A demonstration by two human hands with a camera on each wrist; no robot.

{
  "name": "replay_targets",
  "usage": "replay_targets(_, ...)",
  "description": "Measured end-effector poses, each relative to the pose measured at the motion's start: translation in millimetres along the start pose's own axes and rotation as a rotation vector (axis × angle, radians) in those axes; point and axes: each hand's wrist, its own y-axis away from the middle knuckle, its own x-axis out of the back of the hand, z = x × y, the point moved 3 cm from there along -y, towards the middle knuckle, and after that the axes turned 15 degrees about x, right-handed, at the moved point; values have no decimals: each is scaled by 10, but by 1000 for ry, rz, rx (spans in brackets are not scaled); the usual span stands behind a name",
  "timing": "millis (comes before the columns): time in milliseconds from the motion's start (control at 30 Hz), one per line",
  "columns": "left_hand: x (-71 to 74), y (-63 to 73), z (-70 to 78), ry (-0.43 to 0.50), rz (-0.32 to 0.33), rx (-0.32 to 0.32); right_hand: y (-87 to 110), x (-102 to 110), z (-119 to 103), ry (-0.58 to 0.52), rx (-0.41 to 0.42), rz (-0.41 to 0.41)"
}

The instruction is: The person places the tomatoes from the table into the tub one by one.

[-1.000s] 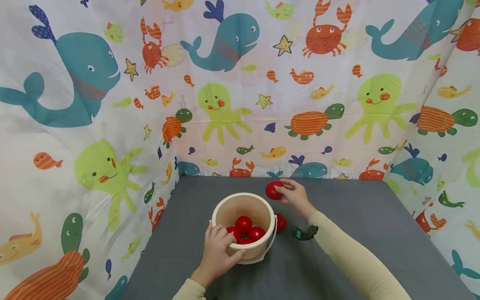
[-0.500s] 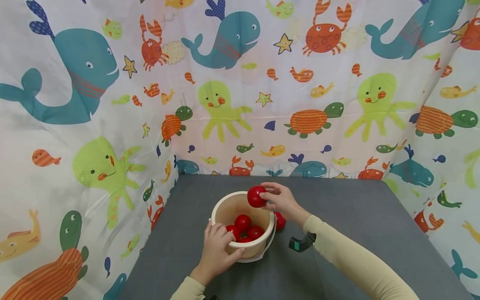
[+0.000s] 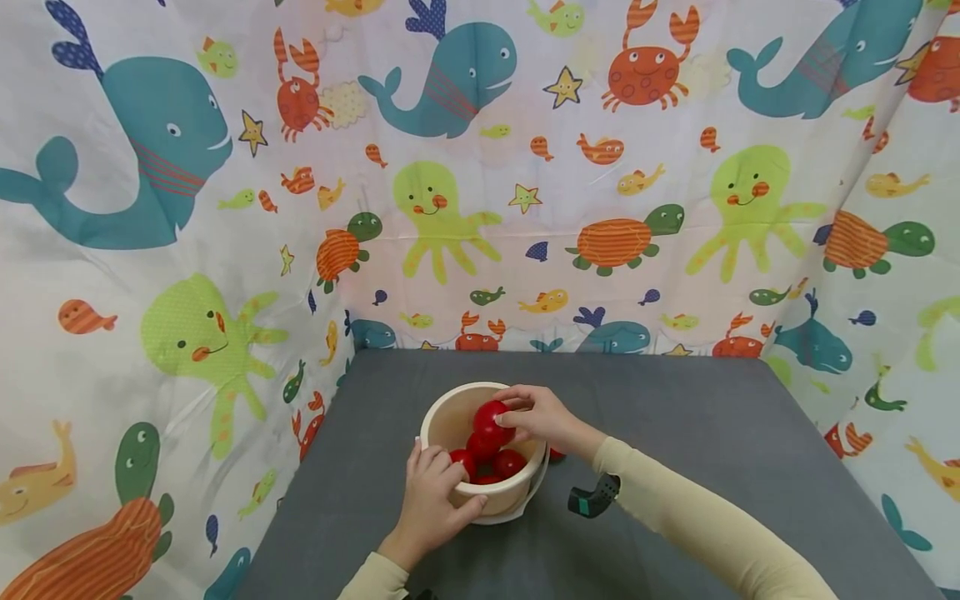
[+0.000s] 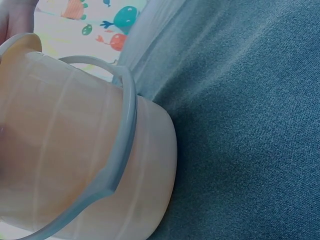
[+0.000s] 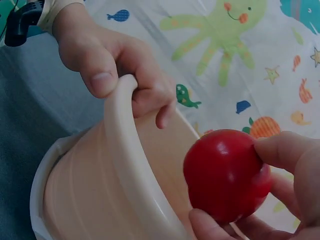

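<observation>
A cream bucket (image 3: 498, 502) stands on the grey table, its handle (image 4: 131, 112) hanging down the side. My left hand (image 3: 433, 502) grips the near left rim, thumb outside and fingers over the inner edge, as the right wrist view shows. In my right hand (image 3: 551, 423) a shiny red tomato (image 5: 225, 175) is pinched between thumb and fingers, over the bucket's mouth. Several more red tomatoes (image 3: 510, 463) lie inside, partly hidden by the left fingers and the held one. Another tomato (image 3: 557, 455) sits on the table right of the bucket, mostly hidden.
The grey cloth-covered table (image 3: 675, 467) stretches out around the bucket. A white curtain (image 3: 465, 308) printed with sea animals hangs behind the table and along both sides. A black band (image 3: 594, 497) is worn on the right wrist.
My right hand has carried the tomato leftward from beyond the bucket's right side, then down over its mouth. The left hand keeps its hold on the rim.
</observation>
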Motion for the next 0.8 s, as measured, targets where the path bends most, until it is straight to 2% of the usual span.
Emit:
replay_targets(300, 19, -25, -14, 2, 8, -12, -108, -150, -6, 107, -31, -84)
replay_targets(800, -8, -61, -21, 0, 29, -28, -248, -289, 79, 135, -82, -85)
